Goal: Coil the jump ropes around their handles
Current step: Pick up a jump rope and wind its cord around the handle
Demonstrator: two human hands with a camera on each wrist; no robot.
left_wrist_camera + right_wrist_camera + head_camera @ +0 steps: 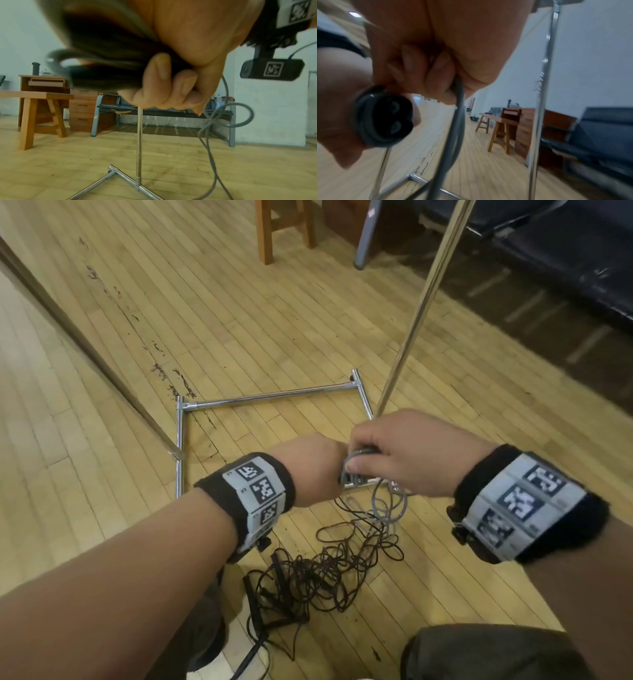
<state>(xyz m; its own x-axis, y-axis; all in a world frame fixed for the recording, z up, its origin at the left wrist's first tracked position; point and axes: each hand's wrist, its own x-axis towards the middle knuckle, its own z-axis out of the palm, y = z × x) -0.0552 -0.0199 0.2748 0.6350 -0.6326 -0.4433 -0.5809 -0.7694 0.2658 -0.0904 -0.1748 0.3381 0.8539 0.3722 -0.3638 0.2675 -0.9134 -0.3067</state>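
Note:
My left hand (318, 470) grips the black handles (385, 119) of a jump rope, held together with grey rope wound round them. My right hand (394, 450) sits against them and pinches the grey rope (458, 108) between its fingers (436, 75). The free length of grey rope (387, 508) hangs in loops below both hands, seen as grey rope (223, 121) in the left wrist view. On the floor lies a tangle of thin dark ropes (335, 570) with dark handles (270, 594) at its left side.
A chrome rack base (274, 397) lies on the wooden floor under my hands, with its upright pole (428, 302) rising to the right. A wooden stool (284, 227) and a dark bench (565, 258) stand farther off. My knee (486, 652) is at bottom right.

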